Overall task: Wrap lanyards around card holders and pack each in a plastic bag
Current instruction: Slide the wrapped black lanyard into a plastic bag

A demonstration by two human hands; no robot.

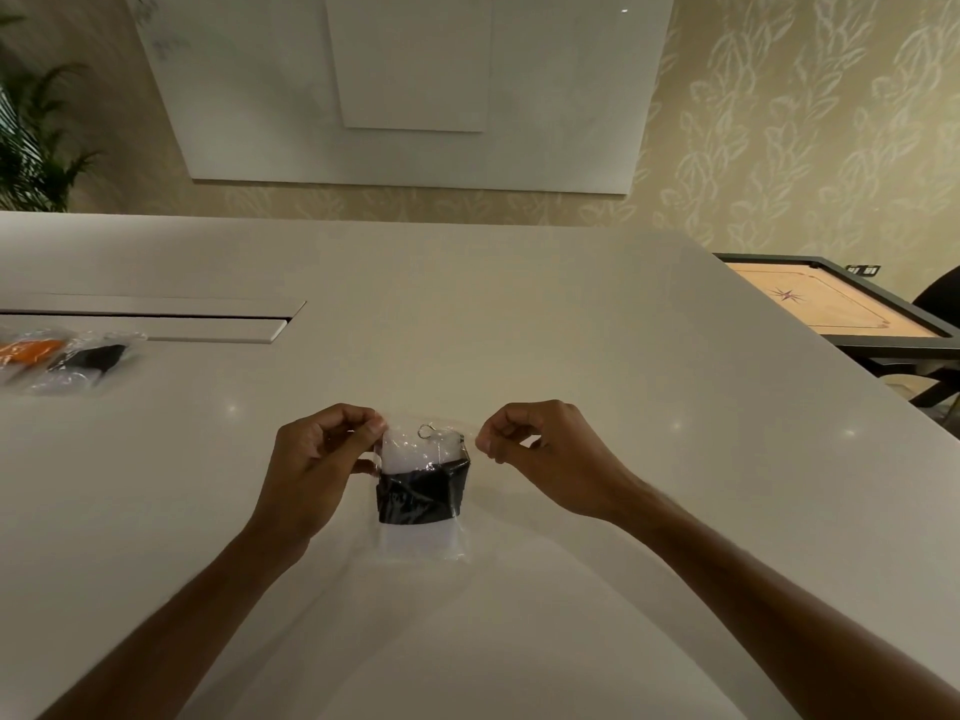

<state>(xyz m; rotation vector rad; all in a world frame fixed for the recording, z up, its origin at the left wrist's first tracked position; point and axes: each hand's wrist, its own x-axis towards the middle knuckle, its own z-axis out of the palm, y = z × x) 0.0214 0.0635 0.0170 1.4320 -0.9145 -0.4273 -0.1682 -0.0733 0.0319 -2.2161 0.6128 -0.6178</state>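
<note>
Both hands pinched the clear plastic bag [423,532] at its top corners, left hand [311,462] and right hand [545,454]; I saw the card holder [410,452] wrapped in black lanyard [421,493] inside, over the tabletop [467,314].

At the centre of the frame we see a clear plastic bag [423,537] with a black lanyard [421,493] banded round a pale, translucent card holder [410,452], topped by a silver ring [426,431]. The worktop [467,314] is off-white. At the left edge lie an orange packed bag [28,350] and a black packed bag [88,358]. Upper right, the beige wallpaper [805,122] carries a pale leaf pattern; a tan game board [831,304] shows a dark star.
</note>
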